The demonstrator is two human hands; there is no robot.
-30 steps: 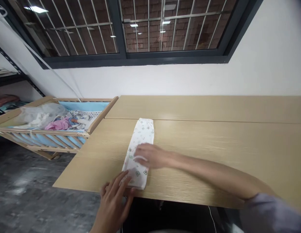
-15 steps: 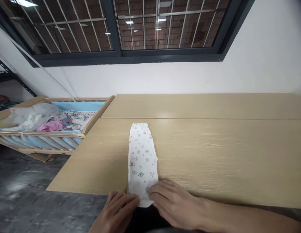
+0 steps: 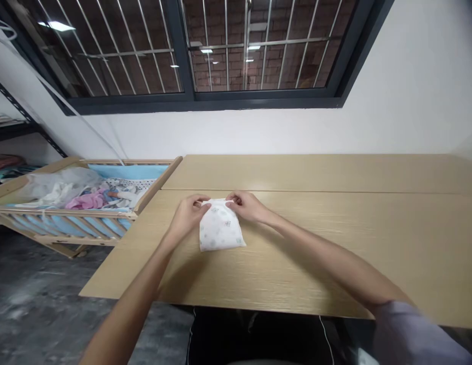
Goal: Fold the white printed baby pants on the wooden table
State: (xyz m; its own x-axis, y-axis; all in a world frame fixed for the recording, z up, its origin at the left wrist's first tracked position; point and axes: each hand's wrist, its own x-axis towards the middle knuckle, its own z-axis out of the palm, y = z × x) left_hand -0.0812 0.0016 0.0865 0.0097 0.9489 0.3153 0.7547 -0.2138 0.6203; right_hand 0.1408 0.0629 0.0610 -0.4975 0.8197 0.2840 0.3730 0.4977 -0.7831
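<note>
A white cloth (image 3: 221, 230) with small green and pinkish prints lies folded on the wooden table, its fold toward me. It looks like a small garment, but I cannot tell which kind. My left hand (image 3: 190, 215) pinches its far left corner between thumb and fingers. At the far right corner, my right hand (image 3: 248, 205) grips the edge in the same way. Both thumbs rest on top of the cloth, and its far edge is partly hidden by the fingers.
The light wooden table (image 3: 334, 243) has a seam running across it and meets the white wall (image 3: 258, 132). Left of it stands a wooden crib (image 3: 64, 230) with blue lining, holding rumpled clothes (image 3: 89, 198) and a clear plastic bag (image 3: 64, 180). A barred window (image 3: 205, 99) is above.
Both hands have moved away from me, from the cloth's near end to its far end. The near end has been folded over, so the cloth is now about half as long.
</note>
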